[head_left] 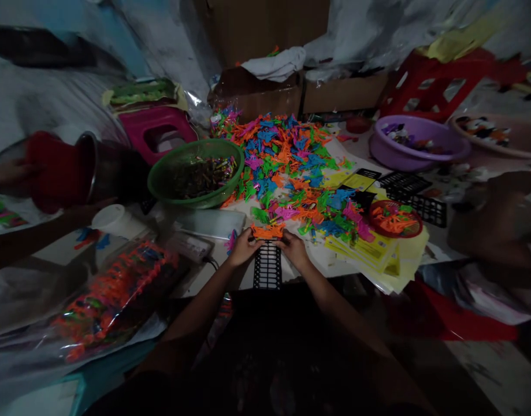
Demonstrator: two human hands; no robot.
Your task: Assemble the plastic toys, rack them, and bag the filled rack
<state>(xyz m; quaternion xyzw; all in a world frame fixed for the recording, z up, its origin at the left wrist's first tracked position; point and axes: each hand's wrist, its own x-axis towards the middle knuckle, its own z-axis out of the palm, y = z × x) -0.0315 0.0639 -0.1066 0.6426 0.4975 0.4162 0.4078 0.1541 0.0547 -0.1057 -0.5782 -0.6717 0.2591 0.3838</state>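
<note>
Black grid tray (267,267) under orange pieces (267,231)

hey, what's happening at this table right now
A person's left hand and right hand press an orange plastic piece onto the top of a black slotted rack. Beyond lies a heap of coloured plastic pieces, with a green bowl to its left and a purple basin to its right.

— What colours does the heap (291,167) at frame centre show?
— Orange, blue, green and pink. The piece (268,231) below it is orange, over a black grid tray (267,268).
— And the bowls?
— One green (195,171), one purple (416,143); the cards (369,248) are yellow.
</note>
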